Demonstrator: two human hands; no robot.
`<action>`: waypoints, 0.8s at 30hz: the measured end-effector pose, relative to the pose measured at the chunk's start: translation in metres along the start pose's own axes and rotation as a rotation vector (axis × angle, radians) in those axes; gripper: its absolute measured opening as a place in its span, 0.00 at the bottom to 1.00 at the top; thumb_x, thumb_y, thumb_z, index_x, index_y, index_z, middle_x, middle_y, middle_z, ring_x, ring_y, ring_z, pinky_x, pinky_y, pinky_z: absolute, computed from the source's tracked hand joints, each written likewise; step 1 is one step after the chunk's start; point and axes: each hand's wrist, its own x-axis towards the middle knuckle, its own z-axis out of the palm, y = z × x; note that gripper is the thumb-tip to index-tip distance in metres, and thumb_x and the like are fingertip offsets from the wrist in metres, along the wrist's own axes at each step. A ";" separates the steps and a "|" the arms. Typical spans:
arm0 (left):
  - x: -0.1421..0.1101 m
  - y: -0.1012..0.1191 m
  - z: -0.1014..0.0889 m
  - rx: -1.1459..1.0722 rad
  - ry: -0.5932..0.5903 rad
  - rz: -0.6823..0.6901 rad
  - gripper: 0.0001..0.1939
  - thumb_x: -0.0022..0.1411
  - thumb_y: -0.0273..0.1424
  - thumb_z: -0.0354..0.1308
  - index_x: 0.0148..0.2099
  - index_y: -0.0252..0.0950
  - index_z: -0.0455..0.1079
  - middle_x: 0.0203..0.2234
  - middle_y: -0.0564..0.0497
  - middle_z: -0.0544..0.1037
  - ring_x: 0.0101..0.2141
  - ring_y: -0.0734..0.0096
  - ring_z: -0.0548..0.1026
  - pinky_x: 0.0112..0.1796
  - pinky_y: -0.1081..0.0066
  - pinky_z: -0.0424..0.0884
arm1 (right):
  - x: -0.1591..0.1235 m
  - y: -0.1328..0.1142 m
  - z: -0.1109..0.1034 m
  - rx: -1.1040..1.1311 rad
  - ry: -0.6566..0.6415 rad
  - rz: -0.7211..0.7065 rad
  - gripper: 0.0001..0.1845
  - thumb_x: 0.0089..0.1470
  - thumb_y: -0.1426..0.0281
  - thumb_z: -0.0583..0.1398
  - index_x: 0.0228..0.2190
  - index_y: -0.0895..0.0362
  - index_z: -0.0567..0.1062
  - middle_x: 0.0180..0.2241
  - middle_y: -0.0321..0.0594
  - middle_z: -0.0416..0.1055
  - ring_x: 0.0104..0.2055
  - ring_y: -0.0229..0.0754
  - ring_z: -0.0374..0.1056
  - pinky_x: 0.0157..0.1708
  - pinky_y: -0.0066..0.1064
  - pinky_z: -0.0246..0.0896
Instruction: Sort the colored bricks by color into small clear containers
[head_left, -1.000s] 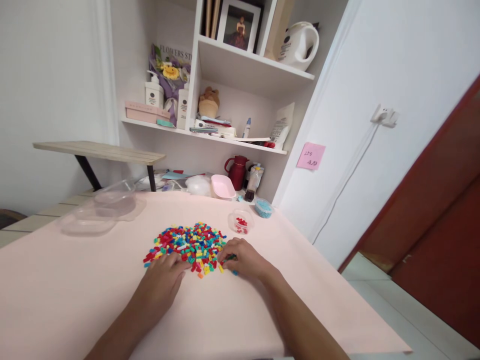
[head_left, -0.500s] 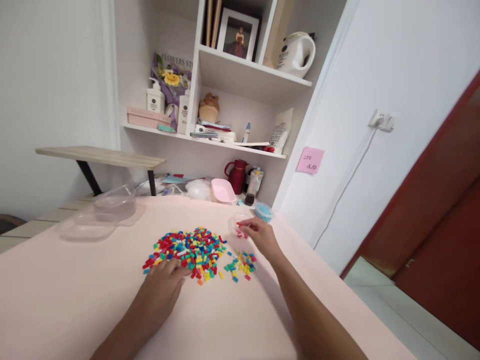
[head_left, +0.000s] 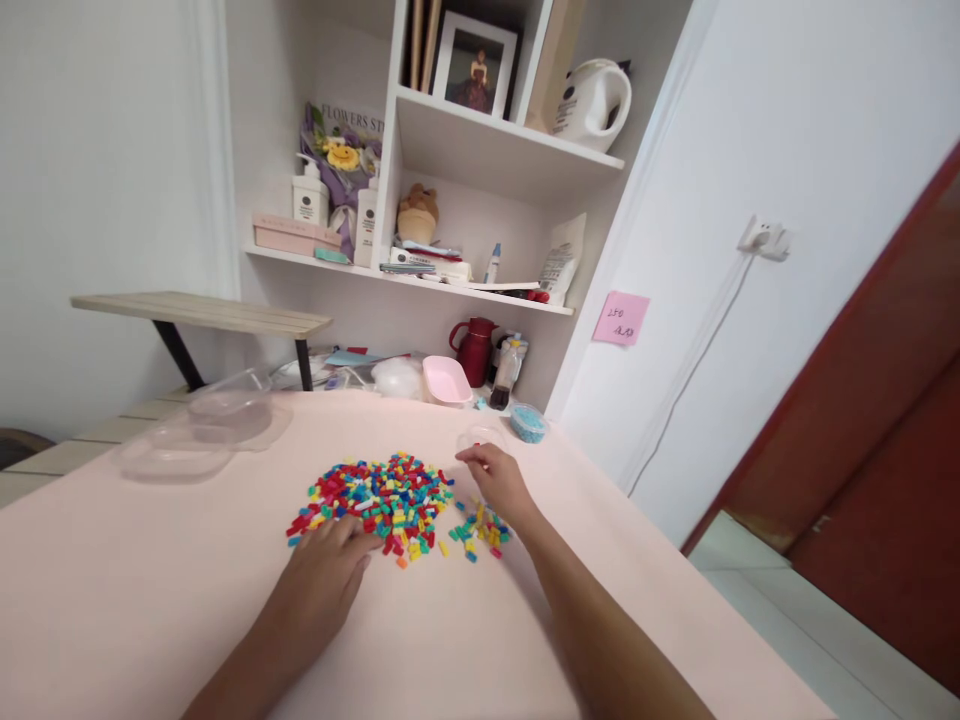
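A wide pile of small coloured plastic bricks (head_left: pixel 390 490) lies on the pink tabletop, in red, yellow, green, blue and white. My left hand (head_left: pixel 334 565) rests palm down at the pile's near left edge, its fingers apart and touching bricks. To the right is a smaller heap of bricks (head_left: pixel 480 528). Above and behind that heap hovers my right hand (head_left: pixel 499 485), fingers reaching left and no brick visible between them. It partly hides a small clear round container (head_left: pixel 480 434), where a bit of red shows behind the fingers.
Clear plastic containers (head_left: pixel 176 455) stand at the table's left. A tub of light blue bits (head_left: pixel 528 424) is at the back right, near a pink basin (head_left: pixel 446 381), a red jug (head_left: pixel 474 350) and a bottle (head_left: pixel 507 375). A wooden riser (head_left: pixel 202 312) stands back left.
My right hand has moved left and slightly nearer, away from the round container; the red brick at its fingertips no longer shows there. My left hand stays in place.
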 end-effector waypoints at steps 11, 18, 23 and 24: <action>0.002 0.001 -0.003 -0.004 -0.014 -0.015 0.19 0.66 0.29 0.44 0.48 0.45 0.75 0.39 0.47 0.75 0.43 0.60 0.72 0.45 0.58 0.66 | -0.021 0.004 -0.002 -0.048 -0.315 -0.116 0.21 0.46 0.86 0.52 0.29 0.54 0.80 0.34 0.38 0.77 0.40 0.40 0.71 0.45 0.31 0.63; 0.003 0.001 -0.004 0.004 -0.024 -0.012 0.19 0.66 0.30 0.43 0.49 0.45 0.75 0.39 0.47 0.75 0.43 0.60 0.72 0.45 0.58 0.66 | -0.024 -0.006 0.001 -0.054 -0.236 -0.175 0.23 0.51 0.83 0.54 0.46 0.53 0.76 0.45 0.42 0.73 0.48 0.42 0.67 0.50 0.34 0.61; 0.003 0.003 -0.005 0.001 -0.021 -0.018 0.19 0.66 0.30 0.43 0.48 0.45 0.75 0.39 0.47 0.75 0.43 0.60 0.72 0.46 0.58 0.66 | -0.025 -0.006 0.006 -0.112 -0.350 -0.177 0.19 0.51 0.83 0.54 0.36 0.53 0.79 0.40 0.40 0.74 0.44 0.41 0.69 0.46 0.32 0.61; 0.003 0.003 -0.005 -0.003 -0.019 -0.019 0.19 0.66 0.30 0.44 0.48 0.45 0.75 0.39 0.47 0.75 0.43 0.61 0.72 0.45 0.59 0.66 | -0.024 -0.005 0.005 -0.125 -0.346 -0.159 0.18 0.51 0.84 0.54 0.34 0.54 0.79 0.38 0.40 0.75 0.42 0.41 0.69 0.46 0.31 0.61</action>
